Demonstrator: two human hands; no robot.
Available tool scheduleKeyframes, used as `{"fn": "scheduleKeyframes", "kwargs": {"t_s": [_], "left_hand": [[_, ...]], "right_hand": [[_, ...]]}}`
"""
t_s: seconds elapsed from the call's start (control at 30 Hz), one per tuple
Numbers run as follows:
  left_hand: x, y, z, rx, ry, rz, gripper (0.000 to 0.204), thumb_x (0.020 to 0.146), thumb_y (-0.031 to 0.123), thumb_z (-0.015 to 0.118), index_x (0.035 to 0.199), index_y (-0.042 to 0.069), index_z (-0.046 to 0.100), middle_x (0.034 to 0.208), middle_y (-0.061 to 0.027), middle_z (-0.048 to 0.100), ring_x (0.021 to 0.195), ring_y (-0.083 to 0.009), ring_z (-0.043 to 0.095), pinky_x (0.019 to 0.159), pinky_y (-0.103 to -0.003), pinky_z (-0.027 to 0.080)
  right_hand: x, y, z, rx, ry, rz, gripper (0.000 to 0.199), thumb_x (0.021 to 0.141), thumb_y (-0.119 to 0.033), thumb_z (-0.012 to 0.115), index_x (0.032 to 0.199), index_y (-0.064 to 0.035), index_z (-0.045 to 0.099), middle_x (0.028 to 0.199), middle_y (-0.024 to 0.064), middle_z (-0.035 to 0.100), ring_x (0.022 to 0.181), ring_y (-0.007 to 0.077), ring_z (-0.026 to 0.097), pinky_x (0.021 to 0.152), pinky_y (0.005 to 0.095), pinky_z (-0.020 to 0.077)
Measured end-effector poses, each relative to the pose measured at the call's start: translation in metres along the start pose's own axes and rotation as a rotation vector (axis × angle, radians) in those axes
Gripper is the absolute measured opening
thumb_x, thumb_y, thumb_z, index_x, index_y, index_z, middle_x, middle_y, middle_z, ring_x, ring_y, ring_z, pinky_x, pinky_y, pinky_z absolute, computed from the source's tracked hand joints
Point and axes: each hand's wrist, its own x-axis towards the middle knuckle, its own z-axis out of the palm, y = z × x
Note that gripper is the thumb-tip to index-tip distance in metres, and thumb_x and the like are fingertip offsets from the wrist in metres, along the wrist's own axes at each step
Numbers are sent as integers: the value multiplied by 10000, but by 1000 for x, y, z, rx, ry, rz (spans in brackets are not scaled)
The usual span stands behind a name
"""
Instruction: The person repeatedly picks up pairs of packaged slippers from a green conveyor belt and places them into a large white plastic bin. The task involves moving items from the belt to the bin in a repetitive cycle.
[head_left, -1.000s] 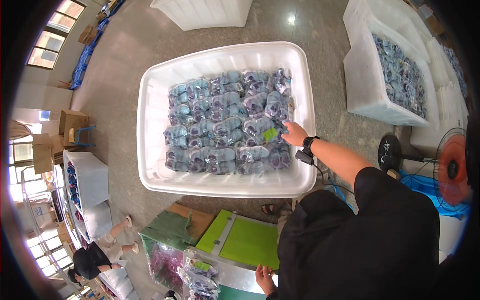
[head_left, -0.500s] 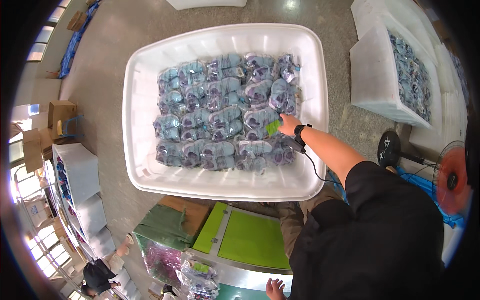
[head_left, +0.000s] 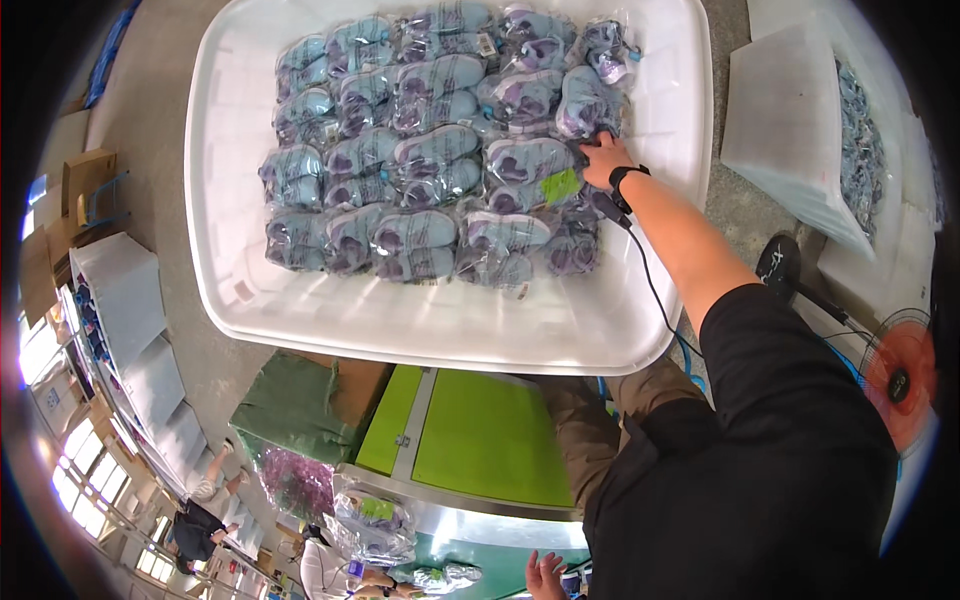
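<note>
- Bagged shoes lie in fairly even rows inside the large white tub, about four rows from near to far and some five packs across; I judge most of this layer done.
- Right hand, as I watch it remotely, is at the right end of the rows, its fingertips touching dark wrapping beside the pack with the bright green label, just on the near side of another pack. The fingers hide the contact, so I cannot tell whether its grip is closed on anything.
- That hand covers the right end of the third row from the far side; I cannot confirm how a pack lies there, and I judge this spot the least settled.
- Left hand is at the near counter, well apart from the tub, its grip loose, with nothing that I can see held.
- Outside the tub, wrapped packs lie at the counter's left end and a smaller wrapped bundle on its green top. I read these as possibly left over, but cannot tell whether they belong with this batch.
- Tub walls rise above the shoes, and I cannot see whether layers lie underneath.
- A second tub on the right holds similar packs.
</note>
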Motion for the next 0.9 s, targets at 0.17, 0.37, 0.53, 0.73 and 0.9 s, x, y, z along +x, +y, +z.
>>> {"fn": "scheduleKeyframes", "kwargs": {"t_s": [0.17, 0.37, 0.53, 0.73, 0.9], "left_hand": [[6, -1, 2, -90, -36, 38, 499, 994, 204, 560, 1430, 18, 404, 1200, -172, 605, 1024, -245, 634, 812, -324, 530], [29, -32, 3, -136, -93, 85, 480, 1012, 236, 526, 1419, 12, 407, 1195, -190, 606, 1024, -253, 632, 817, -348, 550], [93, -91, -28, -253, -95, 164, 458, 977, 212, 559, 1364, -6, 445, 1133, -180, 620, 930, -262, 654, 718, -336, 550], [158, -155, -83, -327, -8, 251, 463, 982, 224, 557, 1374, 15, 426, 1113, -190, 625, 932, -273, 655, 707, -376, 565], [156, -170, -111, -437, 95, 243, 473, 968, 247, 569, 1346, -21, 475, 1102, -178, 663, 947, -237, 675, 688, -317, 533]], "right_hand": [[-6, -5, -15, 1, -206, -48, 571, 839, -394, 529, 1206, 33, 620, 1376, 268, 468, 1303, 402, 402, 1048, 466, 383], [-80, -1, -24, 138, 57, -392, 405, 785, -414, 661, 940, -44, 716, 906, 180, 700, 941, 336, 656, 808, 443, 512], [-170, 13, -27, 464, -44, -423, 347, 813, -392, 705, 835, -46, 692, 773, 118, 690, 727, 237, 655, 674, 389, 509], [-275, 13, 0, 854, -306, -216, 240, 889, -295, 664, 786, -78, 645, 670, 38, 652, 495, 111, 568, 474, 269, 473], [-346, -5, 39, 625, -422, -219, 267, 944, -237, 553, 751, -69, 630, 623, 60, 632, 469, 154, 579, 452, 310, 490]]}}
